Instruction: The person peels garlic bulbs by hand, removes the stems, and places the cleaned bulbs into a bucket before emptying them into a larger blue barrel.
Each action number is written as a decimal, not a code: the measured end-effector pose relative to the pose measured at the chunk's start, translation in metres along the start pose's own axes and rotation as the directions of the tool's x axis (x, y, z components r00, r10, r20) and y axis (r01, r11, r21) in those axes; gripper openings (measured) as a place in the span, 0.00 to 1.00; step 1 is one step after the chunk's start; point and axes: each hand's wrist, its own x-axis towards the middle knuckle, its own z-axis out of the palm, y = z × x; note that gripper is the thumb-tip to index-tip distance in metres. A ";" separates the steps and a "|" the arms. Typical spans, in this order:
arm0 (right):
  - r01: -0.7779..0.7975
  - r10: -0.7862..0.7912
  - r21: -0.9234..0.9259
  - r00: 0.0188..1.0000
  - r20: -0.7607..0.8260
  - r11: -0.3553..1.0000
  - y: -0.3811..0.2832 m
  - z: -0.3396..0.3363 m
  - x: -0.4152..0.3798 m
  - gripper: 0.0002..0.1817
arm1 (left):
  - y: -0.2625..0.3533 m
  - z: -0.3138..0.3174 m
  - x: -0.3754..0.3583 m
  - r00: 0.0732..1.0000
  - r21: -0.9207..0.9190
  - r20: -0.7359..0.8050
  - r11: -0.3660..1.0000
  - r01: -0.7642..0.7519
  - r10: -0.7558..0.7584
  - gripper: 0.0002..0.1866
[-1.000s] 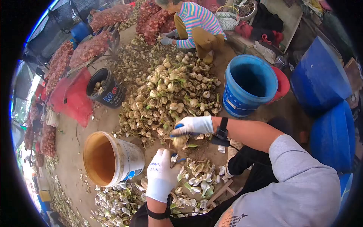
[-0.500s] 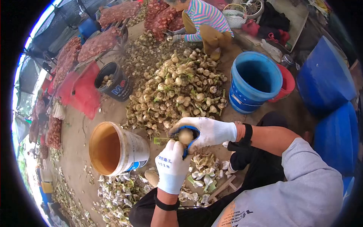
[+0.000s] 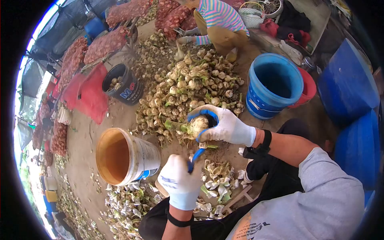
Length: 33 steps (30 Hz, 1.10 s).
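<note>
My right hand [image 3: 226,127], in a white glove with a blue palm, curls around a garlic bulb [image 3: 197,125] over the near edge of the garlic pile [image 3: 190,86]. A green stalk juts left from the bulb. My left hand [image 3: 178,176], gloved alike, is below and to the left of it, apart from the bulb. Its blue-coated thumb points up, while the rest of its fingers are blurred and partly hidden. Papery garlic peelings [image 3: 218,182] lie on the ground right of my left hand.
A whitish bucket [image 3: 146,156] leans at left. Behind it stands a dark bucket [image 3: 130,90] with some garlic inside. A blue bucket [image 3: 256,98] and a red one [image 3: 308,88] are at right. Another person [image 3: 222,24] crouches behind the pile, near red mesh sacks [image 3: 172,18].
My hands, together around a pale bulb before, are now apart. The right has moved up and right, where a bulb with a green stalk shows; the left has dropped lower.
</note>
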 end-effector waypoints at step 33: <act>-0.216 0.180 0.281 0.972 0.148 0.935 0.013 0.003 -0.005 0.38 | -0.029 0.037 0.009 0.788 -0.826 0.324 0.250 0.506 -0.524 0.13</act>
